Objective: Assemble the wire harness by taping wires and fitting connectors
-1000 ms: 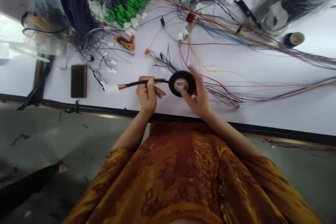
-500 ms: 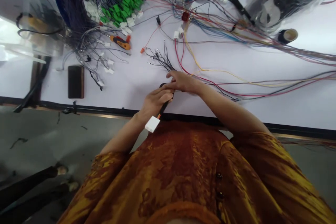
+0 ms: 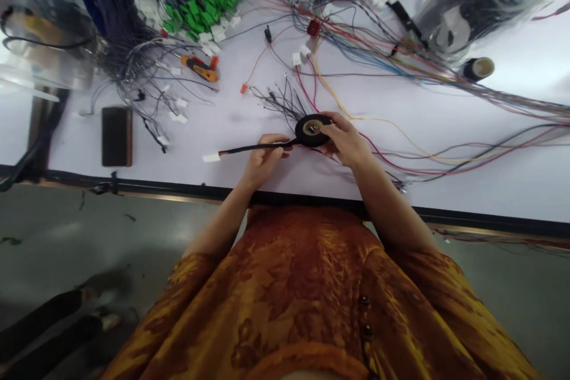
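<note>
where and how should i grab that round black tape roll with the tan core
Likely the right rim of the round black tape roll, from the right, as the right hand does: thumb near the hollow tan core, fingers around the outer edge. The ring's wall suits a pinch there, while its left edge leads to the thin black-wrapped wire bundle in the left hand.

Left grip point(image 3: 262, 161) holds a taped cable point(image 3: 247, 148), right grip point(image 3: 350, 143) a tape roll point(image 3: 304, 138)
</note>
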{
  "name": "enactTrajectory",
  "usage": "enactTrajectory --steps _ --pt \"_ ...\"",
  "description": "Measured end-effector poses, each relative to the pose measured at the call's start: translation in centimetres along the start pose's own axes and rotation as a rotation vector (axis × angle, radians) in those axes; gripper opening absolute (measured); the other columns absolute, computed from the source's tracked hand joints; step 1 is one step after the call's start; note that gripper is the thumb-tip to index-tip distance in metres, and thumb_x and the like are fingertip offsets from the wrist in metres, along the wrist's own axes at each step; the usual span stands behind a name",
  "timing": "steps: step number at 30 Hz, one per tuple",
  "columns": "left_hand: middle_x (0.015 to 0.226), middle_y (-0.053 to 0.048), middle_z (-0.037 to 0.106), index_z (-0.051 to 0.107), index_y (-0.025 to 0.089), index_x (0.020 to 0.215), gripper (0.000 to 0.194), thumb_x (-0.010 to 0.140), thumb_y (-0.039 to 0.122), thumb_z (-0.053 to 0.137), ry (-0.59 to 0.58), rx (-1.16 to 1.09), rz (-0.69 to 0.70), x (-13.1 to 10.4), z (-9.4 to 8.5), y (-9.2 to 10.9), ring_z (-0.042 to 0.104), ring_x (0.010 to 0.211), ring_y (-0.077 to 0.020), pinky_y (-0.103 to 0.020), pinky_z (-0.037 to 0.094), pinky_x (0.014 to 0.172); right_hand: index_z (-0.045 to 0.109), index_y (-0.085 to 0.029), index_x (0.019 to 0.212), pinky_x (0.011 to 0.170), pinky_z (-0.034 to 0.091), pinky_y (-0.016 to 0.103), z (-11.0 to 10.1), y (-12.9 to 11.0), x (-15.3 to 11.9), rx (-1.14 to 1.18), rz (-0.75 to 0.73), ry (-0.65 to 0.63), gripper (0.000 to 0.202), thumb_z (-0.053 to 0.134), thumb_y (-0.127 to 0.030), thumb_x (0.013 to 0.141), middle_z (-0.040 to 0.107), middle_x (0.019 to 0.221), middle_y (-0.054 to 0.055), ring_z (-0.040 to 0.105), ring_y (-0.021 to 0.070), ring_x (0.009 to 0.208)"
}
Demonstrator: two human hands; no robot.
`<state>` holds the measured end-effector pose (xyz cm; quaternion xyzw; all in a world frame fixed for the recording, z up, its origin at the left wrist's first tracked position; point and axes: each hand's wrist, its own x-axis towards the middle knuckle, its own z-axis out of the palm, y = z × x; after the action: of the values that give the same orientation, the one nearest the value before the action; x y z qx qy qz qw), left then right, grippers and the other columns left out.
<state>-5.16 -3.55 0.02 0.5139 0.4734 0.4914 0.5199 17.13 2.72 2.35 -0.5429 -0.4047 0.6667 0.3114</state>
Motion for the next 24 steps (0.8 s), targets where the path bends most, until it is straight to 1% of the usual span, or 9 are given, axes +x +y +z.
enactTrajectory --steps 2,5,10,12,14,17,20,22,24 --pt "0.110 -0.012 0.073 0.066 0.017 0.105 0.039 0.086 0.051 0.072 -0.015 0.003 -0.014 0.6 0.9 -0.7 0.077 0.088 -0.0171 -0.029 0.064 0.073 0.049 -0.026 0.119 0.037 0.033 0.019 -0.4 0.5 -0.2 -0.013 -0.006 0.018 0.042 0.058 -0.033 0.079 0.058 0.072 -0.005 0.049 0.0093 0.043" --pt "0.098 -0.011 0.076 0.062 0.017 0.093 0.038 0.088 0.054 0.068 0.103 -0.014 -0.026 1.2 2.2 -0.4 0.075 0.070 -0.0140 -0.023 0.059 0.057 0.042 -0.028 0.132 0.042 0.043 0.023 0.1 1.4 -1.7 -0.117 -0.142 0.040 0.048 0.054 -0.040 0.088 0.064 0.089 -0.001 0.054 0.0105 0.050" --pt "0.083 -0.002 0.076 0.052 0.021 0.088 0.039 0.089 0.057 0.065 0.307 -0.016 -0.044 1.5 3.5 2.4 0.048 0.033 -0.0034 -0.017 0.033 0.031 0.040 -0.022 0.150 0.075 0.059 0.038 2.8 4.0 -7.0 -0.678 -0.535 -0.018 0.059 0.052 -0.030 0.093 0.063 0.118 0.015 0.067 0.0232 0.089" --pt "0.083 -0.001 0.074 0.052 0.021 0.090 0.036 0.091 0.056 0.063 0.300 -0.013 -0.044 1.1 3.6 3.6 0.053 0.037 -0.0045 -0.018 0.039 0.035 0.056 -0.021 0.137 0.082 0.058 0.040 3.2 4.0 -8.1 -0.788 -0.618 -0.122 0.044 0.052 -0.027 0.093 0.064 0.117 0.015 0.066 0.0246 0.097" --pt "0.089 -0.002 0.074 0.056 0.022 0.094 0.032 0.095 0.053 0.059 0.256 0.035 0.004 0.5 3.8 4.6 0.065 0.051 -0.0088 -0.021 0.053 0.048 0.065 -0.022 0.120 0.083 0.058 0.036 3.0 2.9 -7.8 -0.699 -0.647 -0.089 0.029 0.049 -0.029 0.097 0.064 0.115 0.012 0.065 0.0216 0.098" --pt "0.104 -0.006 0.073 0.064 0.023 0.103 0.023 0.097 0.044 0.060 0.107 0.300 0.184 -0.8 3.8 5.1 0.074 0.080 -0.0162 -0.033 0.063 0.075 0.061 -0.021 0.114 0.073 0.056 0.030 2.6 -0.2 -4.9 -0.507 -0.516 0.065 0.026 0.056 -0.037 0.095 0.066 0.104 0.008 0.063 0.0176 0.086" --pt "0.106 -0.007 0.073 0.067 0.022 0.105 0.018 0.099 0.036 0.058 -0.061 0.615 0.357 -1.6 3.4 4.6 0.072 0.099 -0.0200 -0.037 0.061 0.088 0.058 -0.018 0.110 0.058 0.051 0.026 3.0 -2.6 -1.0 -0.484 -0.253 -0.081 0.036 0.072 -0.035 0.082 0.061 0.078 0.002 0.057 0.0150 0.068" --pt "0.102 -0.006 0.073 0.067 0.021 0.098 0.020 0.101 0.035 0.053 -0.072 0.705 0.436 -1.8 2.9 4.0 0.070 0.100 -0.0188 -0.035 0.061 0.087 0.057 -0.017 0.108 0.050 0.046 0.023 3.3 -3.2 0.9 -0.408 -0.131 -0.145 0.034 0.071 -0.031 0.080 0.056 0.069 -0.001 0.050 0.0120 0.058" --pt "0.096 -0.006 0.071 0.064 0.020 0.091 0.023 0.101 0.037 0.053 0.009 0.701 0.463 -1.6 2.3 3.3 0.070 0.096 -0.0174 -0.033 0.060 0.083 0.054 -0.018 0.115 0.043 0.041 0.022 3.1 -2.8 1.3 -0.269 -0.079 -0.076 0.032 0.060 -0.030 0.086 0.053 0.068 -0.002 0.044 0.0097 0.050"
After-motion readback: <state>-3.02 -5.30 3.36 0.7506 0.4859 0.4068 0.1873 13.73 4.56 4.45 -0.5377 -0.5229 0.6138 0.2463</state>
